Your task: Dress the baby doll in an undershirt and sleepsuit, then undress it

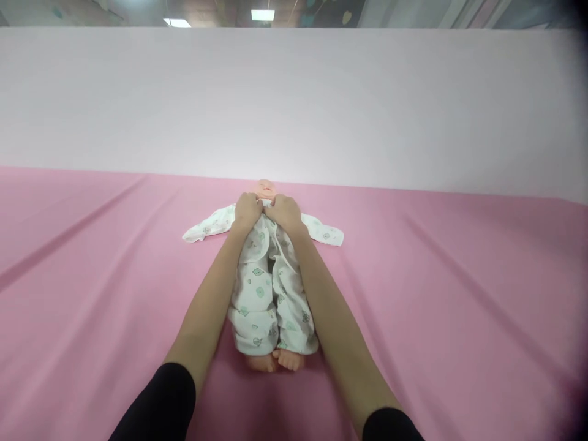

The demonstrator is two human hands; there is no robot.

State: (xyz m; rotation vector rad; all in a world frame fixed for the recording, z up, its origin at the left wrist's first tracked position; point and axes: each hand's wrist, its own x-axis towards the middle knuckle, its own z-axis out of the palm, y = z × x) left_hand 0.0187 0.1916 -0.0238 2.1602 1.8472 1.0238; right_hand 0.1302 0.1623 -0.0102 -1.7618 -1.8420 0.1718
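A baby doll [266, 188] lies on its back, head away from me and bare feet [288, 359] toward me. It wears a white printed baby shirt [258, 244] with sleeves spread to both sides, and matching trousers [255, 294]. At the neck, my left hand [248, 209] is closed on one front edge of the shirt. Beside it, my right hand [283, 211] is closed on the other front edge, the two nearly touching. Below my hands the shirt front hangs slightly apart. My fingertips are mostly hidden behind the backs of my hands.
A pink sheet [441, 294] with several long creases covers the surface under the doll. Behind it rises a plain white wall or panel [294, 104]. Above the panel's top edge, lit ceiling lamps [262, 15] show.
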